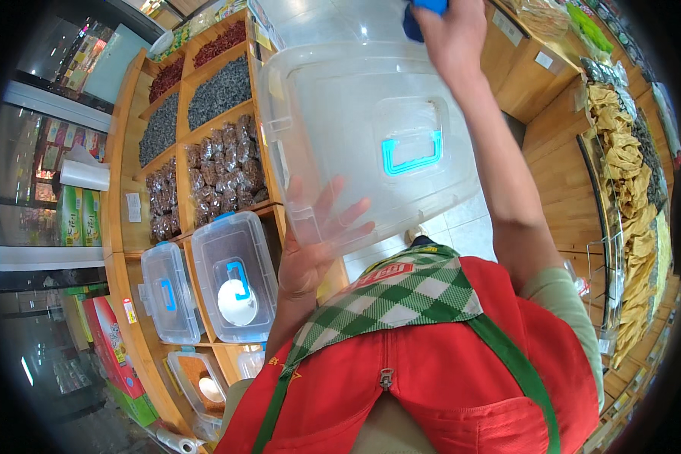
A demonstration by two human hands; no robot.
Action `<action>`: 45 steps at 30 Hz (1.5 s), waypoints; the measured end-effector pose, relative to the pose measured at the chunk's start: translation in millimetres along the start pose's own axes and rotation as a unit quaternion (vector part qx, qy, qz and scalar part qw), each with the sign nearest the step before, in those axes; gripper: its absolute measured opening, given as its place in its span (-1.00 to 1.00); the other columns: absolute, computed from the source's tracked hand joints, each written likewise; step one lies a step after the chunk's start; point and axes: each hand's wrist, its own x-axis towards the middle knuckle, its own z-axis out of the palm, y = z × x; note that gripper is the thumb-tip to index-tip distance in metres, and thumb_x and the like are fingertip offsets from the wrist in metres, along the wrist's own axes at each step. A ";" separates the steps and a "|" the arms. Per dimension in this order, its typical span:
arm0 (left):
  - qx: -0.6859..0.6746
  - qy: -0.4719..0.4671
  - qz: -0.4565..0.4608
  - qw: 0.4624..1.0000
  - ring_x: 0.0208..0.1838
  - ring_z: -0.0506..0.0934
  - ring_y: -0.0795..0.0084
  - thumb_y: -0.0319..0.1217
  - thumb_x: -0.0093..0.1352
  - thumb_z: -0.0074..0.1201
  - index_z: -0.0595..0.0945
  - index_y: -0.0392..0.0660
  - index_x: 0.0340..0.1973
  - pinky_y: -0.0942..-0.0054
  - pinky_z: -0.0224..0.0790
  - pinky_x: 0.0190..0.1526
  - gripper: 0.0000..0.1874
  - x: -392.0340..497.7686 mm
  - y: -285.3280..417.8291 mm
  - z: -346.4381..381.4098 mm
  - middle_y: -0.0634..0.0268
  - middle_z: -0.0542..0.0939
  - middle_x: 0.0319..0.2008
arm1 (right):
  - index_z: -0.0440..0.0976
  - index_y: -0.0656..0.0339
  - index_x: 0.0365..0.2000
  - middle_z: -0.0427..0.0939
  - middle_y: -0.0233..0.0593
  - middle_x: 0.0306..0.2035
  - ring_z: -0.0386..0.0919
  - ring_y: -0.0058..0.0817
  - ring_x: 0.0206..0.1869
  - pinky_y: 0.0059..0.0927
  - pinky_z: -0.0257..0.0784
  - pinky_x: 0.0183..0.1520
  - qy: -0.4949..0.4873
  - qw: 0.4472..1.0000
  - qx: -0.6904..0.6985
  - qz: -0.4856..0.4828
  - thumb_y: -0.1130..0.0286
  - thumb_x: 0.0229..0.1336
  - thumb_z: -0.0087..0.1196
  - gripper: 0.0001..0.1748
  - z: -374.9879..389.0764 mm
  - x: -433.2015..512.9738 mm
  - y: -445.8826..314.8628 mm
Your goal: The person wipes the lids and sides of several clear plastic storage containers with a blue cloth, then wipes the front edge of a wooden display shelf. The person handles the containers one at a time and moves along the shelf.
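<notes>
A large clear plastic box lid (340, 125) with a turquoise handle (411, 154) is held up in front of my body, above the floor. My left hand (318, 238) supports it at the near left corner, and its spread fingers show through the plastic. Some brownish specks lie near the handle recess. At the top edge of the view, beyond the lid, my right hand (457, 37) grips a blue cloth-like item (429, 5). That item is partly cut off by the picture's edge.
On the left, a wooden bin shelf (269, 170) holds dried red goods (220, 43), dark loose goods (219, 91) and bagged brown goods (227, 164). Lidded clear boxes (232, 238) stand nearer me. Wooden display units (562, 170) with yellowish dried sheets (627, 170) line the right.
</notes>
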 end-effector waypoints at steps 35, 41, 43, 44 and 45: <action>0.182 -0.071 0.043 0.980 0.52 0.14 -0.27 -0.77 0.20 -0.08 0.06 0.37 0.52 -0.31 -0.04 0.45 0.05 17.3 -2.9 8.6 0.02 0.10 0.54 | 0.55 0.24 -0.07 0.56 -0.12 -0.10 0.46 -0.04 0.00 -0.16 0.45 0.05 -0.113 0.984 0.068 -0.117 0.59 -0.23 0.29 -0.45 -20.0 -91.7 35.3; 0.263 -0.088 0.103 0.955 0.54 0.11 -0.21 -0.77 0.22 -0.10 0.08 0.25 0.52 -0.23 -0.10 0.48 -0.01 15.0 2.4 9.6 -0.05 0.11 0.53 | 0.54 0.28 0.01 0.58 -0.20 -0.07 0.55 -0.35 0.02 -0.38 0.43 0.14 -0.276 0.890 0.363 0.007 0.57 -0.06 0.23 -0.49 -24.8 -75.9 18.3; 0.285 -0.050 0.090 0.953 0.52 0.15 -0.23 -0.76 0.19 -0.06 0.10 0.31 0.51 -0.23 -0.02 0.46 0.02 9.7 3.4 11.0 -0.01 0.12 0.53 | 0.57 0.21 -0.02 0.57 -0.10 -0.12 0.55 -0.15 -0.03 -0.29 0.49 0.06 -0.252 0.914 0.308 -0.082 0.52 -0.11 0.24 -0.48 -17.4 -75.0 24.8; 0.287 -0.017 0.069 0.955 0.50 0.19 -0.25 -0.74 0.16 -0.03 0.12 0.39 0.50 -0.24 0.04 0.44 0.05 7.4 4.4 11.3 0.04 0.13 0.53 | 0.58 0.19 -0.06 0.55 -0.12 -0.14 0.54 -0.17 -0.04 -0.28 0.49 0.03 -0.224 0.943 0.201 -0.144 0.50 -0.10 0.22 -0.54 -11.8 -74.7 32.6; 0.287 0.013 0.047 0.957 0.48 0.22 -0.28 -0.73 0.13 0.01 0.14 0.47 0.49 -0.25 0.10 0.42 0.08 5.8 5.9 11.3 0.09 0.14 0.53 | 0.59 0.17 -0.11 0.54 -0.15 -0.17 0.53 -0.20 -0.04 -0.26 0.50 0.01 -0.189 0.954 0.095 -0.214 0.49 -0.08 0.21 -0.59 -6.6 -73.2 44.5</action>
